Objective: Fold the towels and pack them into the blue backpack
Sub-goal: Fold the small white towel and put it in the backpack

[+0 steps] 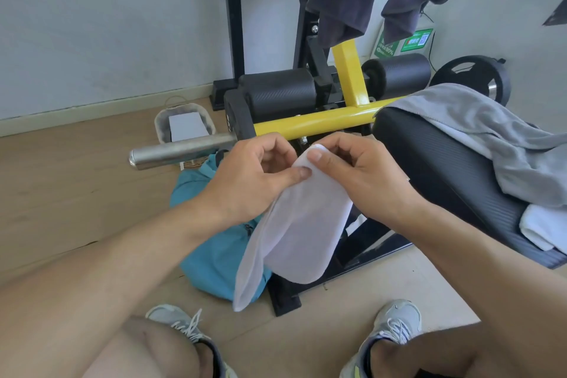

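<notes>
Towel in white hangs from both your hands, the left hand and right hand pinching its top edge. Below it the blue backpack lies on the floor; a grey towel lies on the black bench at right.

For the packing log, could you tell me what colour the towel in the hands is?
White; the towel shows best in the head view.

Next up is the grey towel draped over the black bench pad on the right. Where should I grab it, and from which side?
Probably take the crumpled grey towel at its upper edge, near the rounded top of the black padded bench, coming from above and the left. That edge lies exposed and lifted there, while its lower part bunches against a folded white cloth. Both hands are occupied now.
</notes>
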A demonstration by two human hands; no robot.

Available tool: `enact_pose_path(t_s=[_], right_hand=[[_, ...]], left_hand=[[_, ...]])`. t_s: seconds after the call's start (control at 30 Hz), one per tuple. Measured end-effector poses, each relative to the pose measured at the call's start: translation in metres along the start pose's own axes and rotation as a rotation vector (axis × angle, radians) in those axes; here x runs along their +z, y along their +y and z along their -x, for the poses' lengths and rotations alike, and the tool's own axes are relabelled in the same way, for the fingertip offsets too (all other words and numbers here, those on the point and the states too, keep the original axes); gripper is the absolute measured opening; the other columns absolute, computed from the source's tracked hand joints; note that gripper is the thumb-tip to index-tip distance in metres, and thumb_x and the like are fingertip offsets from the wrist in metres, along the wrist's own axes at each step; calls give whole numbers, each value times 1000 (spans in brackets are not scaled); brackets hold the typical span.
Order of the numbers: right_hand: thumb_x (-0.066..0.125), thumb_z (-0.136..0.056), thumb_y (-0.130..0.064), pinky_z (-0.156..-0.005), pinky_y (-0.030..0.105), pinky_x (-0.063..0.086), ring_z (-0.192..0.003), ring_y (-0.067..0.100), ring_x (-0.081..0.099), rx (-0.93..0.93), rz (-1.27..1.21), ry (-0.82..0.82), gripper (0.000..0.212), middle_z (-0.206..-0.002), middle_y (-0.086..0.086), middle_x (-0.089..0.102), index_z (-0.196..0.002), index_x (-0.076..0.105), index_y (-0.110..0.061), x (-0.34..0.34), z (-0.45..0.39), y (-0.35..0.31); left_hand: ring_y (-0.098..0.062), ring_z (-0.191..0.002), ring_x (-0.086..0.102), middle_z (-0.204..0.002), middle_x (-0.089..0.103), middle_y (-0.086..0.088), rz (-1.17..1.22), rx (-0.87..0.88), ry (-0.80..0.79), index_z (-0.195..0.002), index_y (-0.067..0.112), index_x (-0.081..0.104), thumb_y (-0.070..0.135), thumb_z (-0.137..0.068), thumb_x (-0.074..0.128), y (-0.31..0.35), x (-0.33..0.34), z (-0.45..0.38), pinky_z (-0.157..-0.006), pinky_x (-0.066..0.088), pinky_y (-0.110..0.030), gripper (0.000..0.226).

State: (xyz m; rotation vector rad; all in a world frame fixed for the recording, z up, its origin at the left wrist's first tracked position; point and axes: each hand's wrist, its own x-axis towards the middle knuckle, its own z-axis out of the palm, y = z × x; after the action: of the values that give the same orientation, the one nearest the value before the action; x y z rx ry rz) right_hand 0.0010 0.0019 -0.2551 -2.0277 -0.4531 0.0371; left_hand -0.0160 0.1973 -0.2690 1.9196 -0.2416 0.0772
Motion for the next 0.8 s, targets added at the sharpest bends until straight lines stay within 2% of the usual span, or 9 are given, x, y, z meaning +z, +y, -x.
enact_pose_path(t_s=[0.07,0.17,0.27,0.37,0.4,0.47,0.57,0.7,0.8], right_hand=[[64,-98,-35,-61,16,51,-72,1,66,12,-4,47,14,-81,-13,72,-93,75,-28,1,0,-1],[65,-98,-33,-61,12,46,-71,-3,63,36,-2,91,14,-76,-19,70,-93,77,-29,3,-1,2],[64,-100,-32,-64,9,42,-73,-5,58,31,2,136,14,-76,-24,67,-93,76,-30,2,-3,4],[63,-100,-33,-57,13,45,-66,-1,56,66,-36,205,16,-71,-18,65,-90,75,-30,-10,-7,5],[62,-101,-35,-53,17,46,-65,3,57,92,-53,236,17,-71,-16,64,-89,74,-30,-16,-9,6],[61,-101,-36,-60,23,50,-68,4,60,136,-78,309,18,-74,-14,67,-91,74,-29,-27,-12,10],[59,-102,-37,-69,23,47,-70,0,59,211,-53,408,19,-77,-16,68,-93,73,-28,-38,-18,20],[56,-102,-39,-66,27,49,-72,6,60,345,-25,492,22,-82,-13,69,-95,73,-27,-48,-22,30],[58,-99,-41,-74,32,52,-82,13,65,399,-59,517,23,-88,-8,72,-94,74,-25,-53,-23,35]], left_hand=[[-32,-82,71,-83,75,-4,24,-22,-18,-90,12,66,23,-84,83,-1,0,0,-83,58,-54,21],[-35,-90,71,-90,76,-7,73,-93,-95,-95,18,69,37,-78,79,-5,0,-1,-89,56,-56,28],[-26,-91,75,-95,78,-2,-51,-138,-291,-99,23,74,33,-77,85,-11,-2,-1,-87,60,-49,27],[-11,-86,76,-92,80,8,-173,-223,-438,-93,30,79,27,-85,82,-22,-7,-5,-79,61,-31,9],[-10,-87,76,-94,80,10,-194,-262,-454,-96,30,80,29,-87,80,-27,-10,-8,-81,61,-30,8],[-13,-93,76,-98,80,8,-254,-318,-478,-104,26,81,32,-91,76,-39,-16,-13,-90,60,-36,14],[-24,-100,73,-100,80,3,-314,-352,-484,-103,27,81,35,-95,70,-53,-27,-19,-96,54,-44,16],[-13,-99,72,-99,79,10,-271,-376,-429,-102,30,80,33,-98,66,-63,-46,-23,-100,52,-42,15],[-10,-94,73,-98,80,8,-141,-344,-235,-101,27,80,31,-95,70,-66,-52,-25,-98,52,-36,12]])
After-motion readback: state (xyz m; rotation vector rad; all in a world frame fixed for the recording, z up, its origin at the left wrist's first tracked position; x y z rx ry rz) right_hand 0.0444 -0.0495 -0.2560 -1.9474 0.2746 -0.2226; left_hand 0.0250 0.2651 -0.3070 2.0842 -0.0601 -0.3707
